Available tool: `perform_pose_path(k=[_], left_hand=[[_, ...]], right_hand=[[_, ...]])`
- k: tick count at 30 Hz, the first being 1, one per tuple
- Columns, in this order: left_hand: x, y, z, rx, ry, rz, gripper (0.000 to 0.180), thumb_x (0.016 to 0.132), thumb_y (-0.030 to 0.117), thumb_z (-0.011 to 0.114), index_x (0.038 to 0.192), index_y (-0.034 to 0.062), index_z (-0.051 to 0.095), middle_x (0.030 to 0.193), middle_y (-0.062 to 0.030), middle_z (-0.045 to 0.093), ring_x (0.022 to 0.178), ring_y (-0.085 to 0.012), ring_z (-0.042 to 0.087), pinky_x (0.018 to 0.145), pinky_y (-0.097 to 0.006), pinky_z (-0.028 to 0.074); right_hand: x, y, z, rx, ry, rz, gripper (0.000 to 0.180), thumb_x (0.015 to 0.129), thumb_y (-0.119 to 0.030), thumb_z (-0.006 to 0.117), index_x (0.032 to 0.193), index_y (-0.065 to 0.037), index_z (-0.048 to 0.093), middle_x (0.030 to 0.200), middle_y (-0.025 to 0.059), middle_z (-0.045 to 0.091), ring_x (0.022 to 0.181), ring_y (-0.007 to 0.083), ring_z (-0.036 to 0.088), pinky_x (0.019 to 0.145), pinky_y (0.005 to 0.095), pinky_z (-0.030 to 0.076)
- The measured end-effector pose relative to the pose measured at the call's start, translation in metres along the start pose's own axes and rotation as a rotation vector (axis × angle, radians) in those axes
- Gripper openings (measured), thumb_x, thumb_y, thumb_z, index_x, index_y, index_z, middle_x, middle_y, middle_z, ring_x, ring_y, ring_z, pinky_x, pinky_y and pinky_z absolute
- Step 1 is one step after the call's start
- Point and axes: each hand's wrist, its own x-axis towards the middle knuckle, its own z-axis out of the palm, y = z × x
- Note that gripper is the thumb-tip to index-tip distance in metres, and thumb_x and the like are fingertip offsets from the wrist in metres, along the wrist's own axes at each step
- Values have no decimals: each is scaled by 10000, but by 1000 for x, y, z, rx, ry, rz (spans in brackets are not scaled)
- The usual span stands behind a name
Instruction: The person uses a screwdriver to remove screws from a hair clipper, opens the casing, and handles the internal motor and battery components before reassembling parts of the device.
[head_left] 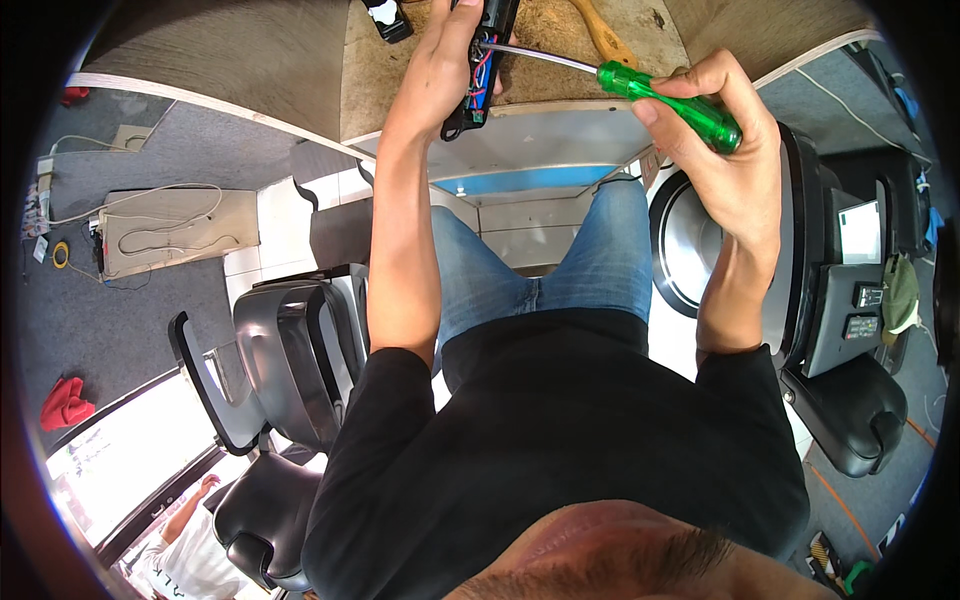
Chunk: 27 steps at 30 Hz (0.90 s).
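My left hand (440, 60) grips a small black device (482, 70) with its casing open, red and blue wires showing inside. My right hand (725, 150) is closed around the green translucent handle of a screwdriver (680, 100). Its metal shaft reaches left and its tip sits inside the open device. Both are held up above a wooden workbench (250, 60) at the top of the view. My legs in blue jeans (540, 260) are below.
A wooden-handled tool (603, 35) lies on the bench. Black appliance shells (290, 360) stand at the left, a round black appliance (830, 300) at the right. A cardboard box with a white cable (170, 230), a yellow tape roll (61, 255) and a red cloth (65, 405) lie on the grey floor.
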Motion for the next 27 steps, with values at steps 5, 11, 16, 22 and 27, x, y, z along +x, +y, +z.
perform_pose_path(k=[5, 11, 16, 22, 27], left_hand=[[-1, 5, 3, 0, 3, 21, 453, 1179, 480, 428, 1490, 160, 509, 884, -40, 698, 599, -116, 617, 519, -275, 510], [0, -3, 0, 5, -4, 38, 470, 1178, 487, 433, 1519, 168, 491, 880, -41, 697, 598, -120, 622, 518, -277, 514], [-3, 3, 3, -3, -2, -7, 478, 1177, 492, 430, 1521, 165, 486, 880, -46, 699, 593, -127, 630, 515, -280, 522], [0, -1, 1, 56, -26, 66, 462, 1177, 505, 419, 1484, 168, 495, 878, -53, 700, 593, -132, 636, 517, -285, 529], [1, -2, 2, -21, -7, 30, 454, 1178, 496, 416, 1484, 168, 490, 879, -56, 701, 593, -132, 635, 525, -286, 532]], right_hand=[[3, 4, -10, -80, -67, -36, 143, 976, -42, 817, 1065, -51, 706, 844, -45, 629, 710, -7, 536, 628, 202, 389], [3, -20, 1, -43, -55, 143, 189, 1031, -85, 761, 1212, -60, 712, 812, -52, 582, 693, 6, 483, 630, 241, 384], [9, -17, -3, -182, -58, 31, 270, 1066, -50, 696, 1333, -21, 675, 794, -45, 540, 708, 49, 480, 635, 230, 378], [8, -29, 0, -311, -82, -126, 291, 1013, 0, 735, 1299, -30, 686, 833, 14, 602, 764, 76, 598, 662, 255, 460], [9, -33, 0, -514, -125, -333, 284, 951, -9, 787, 1228, -23, 728, 929, 78, 682, 780, 175, 692, 688, 309, 527]])
